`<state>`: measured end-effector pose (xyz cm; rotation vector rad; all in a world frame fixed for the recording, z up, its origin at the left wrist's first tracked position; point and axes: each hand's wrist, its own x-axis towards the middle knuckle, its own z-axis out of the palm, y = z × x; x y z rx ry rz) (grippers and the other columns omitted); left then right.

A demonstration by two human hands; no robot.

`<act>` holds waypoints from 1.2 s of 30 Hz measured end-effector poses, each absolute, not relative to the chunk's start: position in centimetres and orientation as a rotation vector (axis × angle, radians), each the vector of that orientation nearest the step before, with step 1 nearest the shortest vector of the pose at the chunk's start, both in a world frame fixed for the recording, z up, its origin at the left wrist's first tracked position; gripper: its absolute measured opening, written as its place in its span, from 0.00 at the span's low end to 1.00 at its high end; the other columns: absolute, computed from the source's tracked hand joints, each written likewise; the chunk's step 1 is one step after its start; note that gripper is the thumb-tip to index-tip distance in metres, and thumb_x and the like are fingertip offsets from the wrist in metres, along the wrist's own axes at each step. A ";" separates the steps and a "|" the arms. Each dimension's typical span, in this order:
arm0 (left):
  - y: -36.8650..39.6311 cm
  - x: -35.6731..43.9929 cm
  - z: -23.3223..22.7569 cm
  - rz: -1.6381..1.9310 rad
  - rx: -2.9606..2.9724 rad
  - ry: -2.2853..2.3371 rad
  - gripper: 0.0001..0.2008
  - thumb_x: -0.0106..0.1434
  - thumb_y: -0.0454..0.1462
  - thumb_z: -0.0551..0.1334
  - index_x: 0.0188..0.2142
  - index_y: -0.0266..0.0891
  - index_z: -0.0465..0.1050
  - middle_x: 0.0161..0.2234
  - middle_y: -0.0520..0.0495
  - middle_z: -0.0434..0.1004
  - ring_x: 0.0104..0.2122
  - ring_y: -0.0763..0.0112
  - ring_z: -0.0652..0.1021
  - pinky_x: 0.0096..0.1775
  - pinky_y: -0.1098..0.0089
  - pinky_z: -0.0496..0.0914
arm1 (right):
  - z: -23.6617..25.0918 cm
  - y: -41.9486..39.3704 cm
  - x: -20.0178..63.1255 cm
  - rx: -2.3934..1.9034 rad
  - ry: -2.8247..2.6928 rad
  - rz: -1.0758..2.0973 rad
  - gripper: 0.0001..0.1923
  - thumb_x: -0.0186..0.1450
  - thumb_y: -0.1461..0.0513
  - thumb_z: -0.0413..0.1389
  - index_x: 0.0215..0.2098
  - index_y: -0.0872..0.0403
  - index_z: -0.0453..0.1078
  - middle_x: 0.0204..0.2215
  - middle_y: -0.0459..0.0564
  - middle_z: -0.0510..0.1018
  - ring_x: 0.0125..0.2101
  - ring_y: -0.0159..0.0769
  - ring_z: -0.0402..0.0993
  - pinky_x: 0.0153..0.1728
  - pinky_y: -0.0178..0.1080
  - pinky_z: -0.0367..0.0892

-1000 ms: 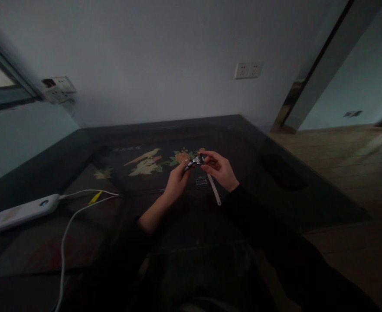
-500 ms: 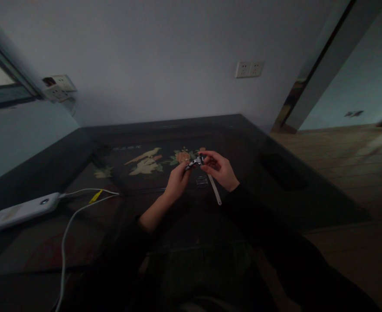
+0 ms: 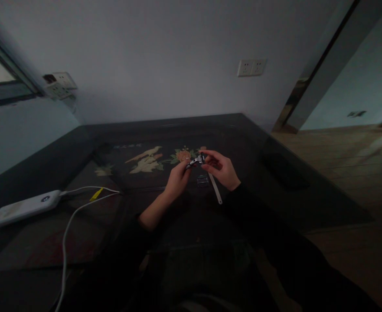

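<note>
My left hand (image 3: 177,178) is closed around the handle of a small silver-and-black razor (image 3: 194,162), held above the dark table. At the razor's T-shaped head, the thumb and fingers of my right hand (image 3: 222,170) are pinched together on its end. Below the hands lies a small dark piece with pale stripes (image 3: 202,180), too dim to identify. A thin white flat strip (image 3: 216,190) with a hole at its near end lies beside it, its far end hidden under my right hand.
The glossy dark table (image 3: 177,216) has a bird-and-flower picture on it. At the left lies a white power bank (image 3: 23,209) with a white cable (image 3: 65,242) bearing a yellow tag (image 3: 96,194). A dark flat object (image 3: 285,170) lies right. Behind stands a wall with sockets (image 3: 252,68).
The view has shifted very slightly. Both hands keep the same hold on the razor, with hardly any visible movement.
</note>
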<state>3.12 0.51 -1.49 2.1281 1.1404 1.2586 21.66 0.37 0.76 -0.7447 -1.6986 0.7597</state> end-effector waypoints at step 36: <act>0.6 3.0 -1.6 1.260 2.174 1.194 0.13 0.65 0.34 0.53 0.45 0.36 0.73 0.42 0.42 0.79 0.41 0.64 0.77 0.44 0.67 0.69 | 0.7 1.0 22.3 -0.755 -1.690 0.879 0.24 0.59 0.52 0.63 0.52 0.49 0.74 0.28 0.44 0.71 0.25 0.29 0.64 0.27 0.34 0.64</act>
